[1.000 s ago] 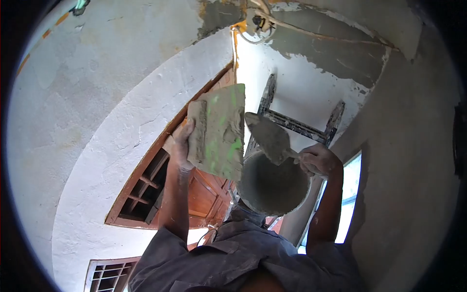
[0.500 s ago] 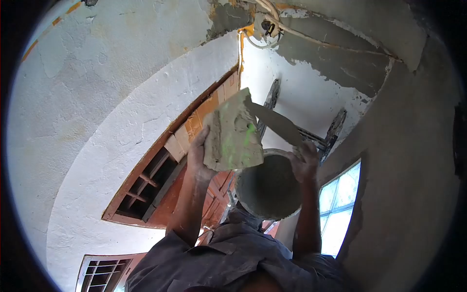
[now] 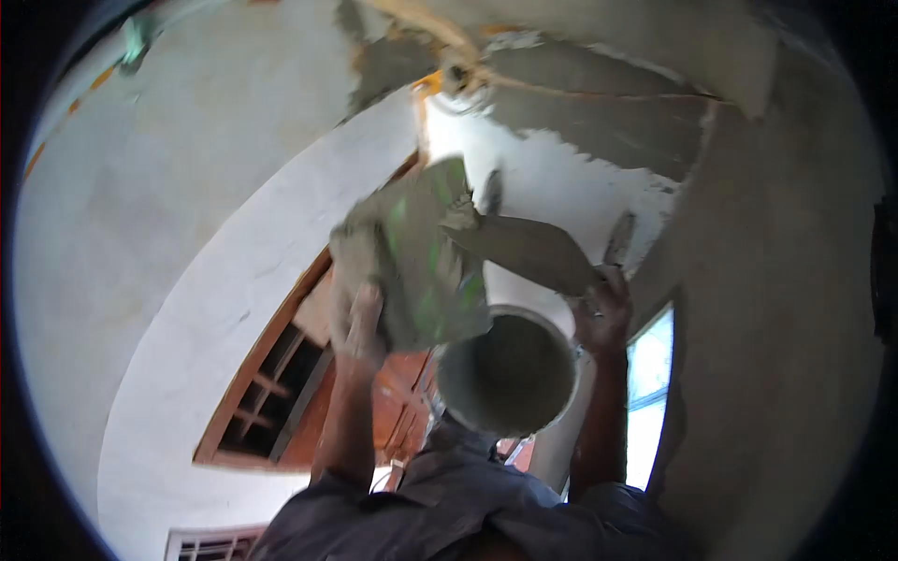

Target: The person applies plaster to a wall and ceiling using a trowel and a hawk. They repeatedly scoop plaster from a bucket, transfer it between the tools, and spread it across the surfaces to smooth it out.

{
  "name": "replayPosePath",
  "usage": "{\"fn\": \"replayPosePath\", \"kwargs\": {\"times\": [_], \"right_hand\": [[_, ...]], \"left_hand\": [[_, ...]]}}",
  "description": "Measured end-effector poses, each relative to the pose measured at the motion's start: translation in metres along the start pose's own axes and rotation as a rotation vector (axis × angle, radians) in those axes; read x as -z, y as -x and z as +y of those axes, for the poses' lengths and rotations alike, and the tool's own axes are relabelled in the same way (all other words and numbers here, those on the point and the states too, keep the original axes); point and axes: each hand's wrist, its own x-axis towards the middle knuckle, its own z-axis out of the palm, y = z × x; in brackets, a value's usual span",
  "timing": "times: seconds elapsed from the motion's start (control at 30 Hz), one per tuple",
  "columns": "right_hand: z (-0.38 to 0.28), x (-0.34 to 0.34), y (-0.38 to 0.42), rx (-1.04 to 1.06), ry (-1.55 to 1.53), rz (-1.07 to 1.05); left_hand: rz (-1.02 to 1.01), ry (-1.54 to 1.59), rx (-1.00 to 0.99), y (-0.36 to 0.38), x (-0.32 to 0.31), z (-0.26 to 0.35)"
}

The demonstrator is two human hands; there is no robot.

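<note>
My left hand [image 3: 363,323] is closed on the edge of a mortar-coated hawk [image 3: 421,271], a flat board with green showing through the grey. My right hand [image 3: 603,304] grips a trowel [image 3: 538,251], its blade coated grey and pointing left. The blade's tip meets the right side of the hawk, where a small lump of mortar [image 3: 460,215] sits. Below and between both hands is a round bucket [image 3: 563,391], grey inside; its contents are too dark to make out. Motion blurs the left fingers and the hawk.
A wooden-framed opening with bars [image 3: 267,388] lies left, beside a white arched wall band [image 3: 224,290]. A bright window [image 3: 652,393] is at right in a grey wall [image 3: 767,327]. Cables [image 3: 589,93] run across the top. Dark supports [image 3: 619,238] stand behind the trowel.
The hawk has shifted left and tilted. The trowel's blade has swung lower, and a mortar lump now shows at its tip. The whole view has turned slightly.
</note>
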Motion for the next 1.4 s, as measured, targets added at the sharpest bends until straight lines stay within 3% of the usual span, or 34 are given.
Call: {"fn": "replayPosePath", "kwargs": {"times": [0.1,0.27,0.33,0.43,0.63,0.83,0.93,1.03,1.13,1.23,1.33,1.4], "right_hand": [[-0.005,0.007,-0.019,-0.056,-0.002,0.198],[0.013,0.039,-0.061,-0.304,-0.174,0.404],[0.037,0.052,-0.081,-0.449,-0.263,0.449],[0.071,0.065,-0.116,-0.482,-0.232,0.49],[0.086,0.074,-0.17,-0.75,-0.383,0.452],[0.081,0.055,-0.135,-0.708,-0.311,0.393],[0.073,0.046,-0.108,-0.528,-0.264,0.396],[0.066,0.049,-0.129,-0.658,-0.502,0.455],[0.071,0.063,-0.18,-0.634,-0.438,0.431],[0.07,0.056,-0.213,-0.63,-0.384,0.275],[0.044,0.053,-0.199,-0.59,-0.541,-0.002],[0.046,0.047,-0.182,-0.565,-0.478,0.045]], "left_hand": [[-0.154,0.029,0.108,0.017,-0.008,-0.007],[-0.12,0.25,0.343,0.047,-0.019,-0.028],[-0.064,0.293,0.384,0.055,-0.023,-0.031],[-0.071,0.384,0.42,0.064,-0.02,-0.037],[-0.005,0.348,0.436,0.074,-0.011,-0.048],[-0.016,0.362,0.499,0.081,-0.008,-0.061],[-0.102,0.325,0.478,0.083,-0.009,-0.057],[-0.072,0.323,0.505,0.086,-0.004,-0.059],[-0.019,0.318,0.53,0.09,0.002,-0.063],[-0.067,0.37,0.514,0.083,-0.013,-0.051],[-0.096,0.397,0.589,0.081,-0.014,-0.06],[-0.091,0.382,0.551,0.078,-0.016,-0.059]]}}
